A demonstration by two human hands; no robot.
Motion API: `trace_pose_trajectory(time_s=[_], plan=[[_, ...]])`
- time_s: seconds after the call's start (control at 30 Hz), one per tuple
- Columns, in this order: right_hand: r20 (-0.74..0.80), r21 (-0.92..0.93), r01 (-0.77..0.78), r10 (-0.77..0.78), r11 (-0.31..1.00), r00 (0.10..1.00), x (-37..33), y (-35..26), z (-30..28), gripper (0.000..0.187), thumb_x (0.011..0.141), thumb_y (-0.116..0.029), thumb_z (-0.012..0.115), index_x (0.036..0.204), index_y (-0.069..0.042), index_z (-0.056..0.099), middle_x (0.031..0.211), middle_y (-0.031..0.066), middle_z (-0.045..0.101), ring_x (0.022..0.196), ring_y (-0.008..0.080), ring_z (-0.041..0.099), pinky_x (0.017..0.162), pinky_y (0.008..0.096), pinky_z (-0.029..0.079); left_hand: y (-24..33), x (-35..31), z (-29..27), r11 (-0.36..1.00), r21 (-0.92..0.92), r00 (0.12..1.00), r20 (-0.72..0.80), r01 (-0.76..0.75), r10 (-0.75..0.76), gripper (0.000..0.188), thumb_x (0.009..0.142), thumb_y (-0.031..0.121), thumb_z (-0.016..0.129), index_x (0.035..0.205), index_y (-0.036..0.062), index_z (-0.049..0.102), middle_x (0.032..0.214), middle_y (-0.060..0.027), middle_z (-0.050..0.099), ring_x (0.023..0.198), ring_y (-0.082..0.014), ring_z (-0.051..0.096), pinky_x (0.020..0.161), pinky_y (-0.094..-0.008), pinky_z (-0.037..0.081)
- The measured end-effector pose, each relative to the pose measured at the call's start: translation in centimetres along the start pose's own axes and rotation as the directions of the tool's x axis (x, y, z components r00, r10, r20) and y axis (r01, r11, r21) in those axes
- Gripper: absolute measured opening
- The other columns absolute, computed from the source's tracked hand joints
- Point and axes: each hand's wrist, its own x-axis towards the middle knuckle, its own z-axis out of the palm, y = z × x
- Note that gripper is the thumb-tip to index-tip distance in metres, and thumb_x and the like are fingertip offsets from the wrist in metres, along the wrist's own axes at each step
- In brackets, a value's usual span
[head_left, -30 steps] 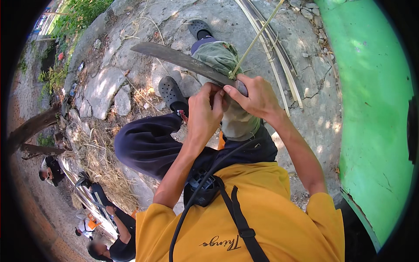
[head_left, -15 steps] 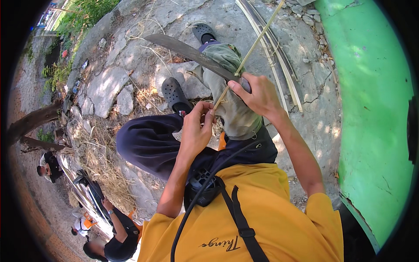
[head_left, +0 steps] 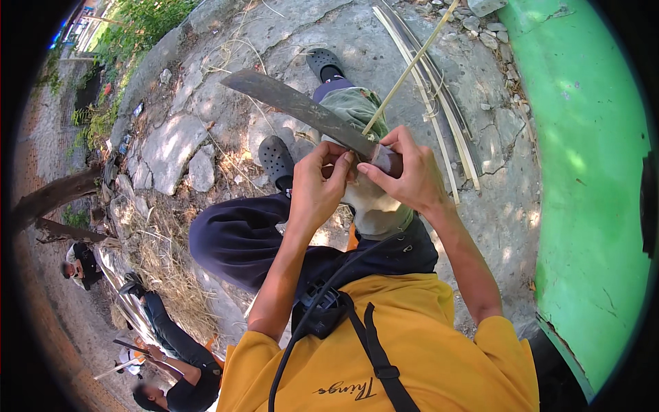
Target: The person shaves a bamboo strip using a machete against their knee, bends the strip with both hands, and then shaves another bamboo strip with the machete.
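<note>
A machete (head_left: pixel 292 106) with a broad dark blade lies across my raised knee, its tip toward the far left. My right hand (head_left: pixel 412 170) is closed round its handle end, thumb toward my left fingers. My left hand (head_left: pixel 319 184) pinches at the near edge of the blade, close to the handle, where the thin pale bamboo strip (head_left: pixel 410 71) passes under the blade. The near end of the strip is hidden by blade and fingers. Beyond the blade, the strip runs out to the far right. A grey-green cloth (head_left: pixel 349 103) covers my leg beneath.
Long split bamboo strips (head_left: pixel 439 113) lie on the cracked stone ground to the right. A green wall (head_left: pixel 583 172) stands at the far right. Dry shavings (head_left: pixel 168 275) are heaped on the left. At lower left a co-worker (head_left: pixel 189 360) sits with a dark blade in hand.
My left hand has moved forward and right, up against the blade near the handle. The blade has turned to show more of its flat side. The co-worker's blade has come into view.
</note>
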Motion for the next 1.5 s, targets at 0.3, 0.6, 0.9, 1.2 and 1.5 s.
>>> trace_pose_trajectory(time_s=[0.3, 0.6, 0.9, 1.2, 1.5], plan=[[0.117, -0.148, -0.018, 0.036, 0.989, 0.993, 2.3, -0.9, 0.2, 0.064, 0.094, -0.065, 0.071, 0.109, -0.005, 0.053, 0.071, 0.0196, 0.070, 0.072, 0.0445, 0.074, 0.063, 0.0531, 0.058, -0.9, 1.6, 0.4, 0.996, 0.007, 0.993, -0.074, -0.089, 0.089, 0.013, 0.102, 0.004, 0.064, 0.102, -0.0078, 0.069, 0.086, -0.0111, 0.076, 0.074, -0.0132, 0.072, 0.065, -0.0297, 0.058], [0.149, -0.254, 0.003, 0.036, 0.967, 0.988, 2.2, -1.0, 0.9, 0.065, 0.098, -0.069, 0.058, 0.109, -0.006, 0.051, 0.074, 0.0213, 0.071, 0.073, 0.0474, 0.074, 0.062, 0.0563, 0.058, -1.9, 1.0, 0.2, 0.999, -0.036, 0.996, -0.082, -0.034, 0.031, 0.014, 0.103, 0.008, 0.064, 0.100, -0.0060, 0.068, 0.087, -0.0068, 0.073, 0.077, -0.0102, 0.068, 0.068, -0.0287, 0.056], [0.110, -0.315, 0.021, 0.014, 0.949, 0.994, 1.6, -1.4, 2.0, 0.061, 0.097, -0.065, 0.062, 0.108, -0.006, 0.053, 0.069, 0.0217, 0.070, 0.070, 0.0464, 0.074, 0.061, 0.0556, 0.058, -2.9, 0.1, -0.5, 0.992, -0.129, 0.998, -0.063, -0.004, -0.004, 0.015, 0.106, 0.009, 0.065, 0.101, -0.0045, 0.067, 0.081, -0.0011, 0.066, 0.071, -0.0054, 0.055, 0.062, -0.0256, 0.045], [0.100, -0.312, 0.012, 0.020, 0.950, 0.995, 1.2, -1.6, 2.3, 0.059, 0.096, -0.062, 0.066, 0.109, -0.006, 0.053, 0.072, 0.0221, 0.071, 0.071, 0.0462, 0.074, 0.061, 0.0551, 0.058, -2.7, -1.0, -0.7, 0.983, -0.178, 0.997, -0.054, 0.053, -0.063, 0.016, 0.106, 0.012, 0.065, 0.100, -0.0027, 0.066, 0.077, 0.0019, 0.061, 0.068, -0.0038, 0.050, 0.059, -0.0244, 0.040], [0.132, -0.314, -0.022, 0.067, 0.949, 0.989, 1.1, -2.0, 2.3, 0.059, 0.097, -0.063, 0.066, 0.108, -0.006, 0.052, 0.072, 0.0208, 0.071, 0.072, 0.0452, 0.075, 0.062, 0.0548, 0.058, -2.4, -2.0, -0.3, 0.984, -0.174, 0.992, -0.112, 0.036, -0.057, 0.017, 0.106, 0.013, 0.066, 0.099, -0.0017, 0.066, 0.077, 0.0023, 0.063, 0.069, -0.0030, 0.051, 0.060, -0.0229, 0.039]])
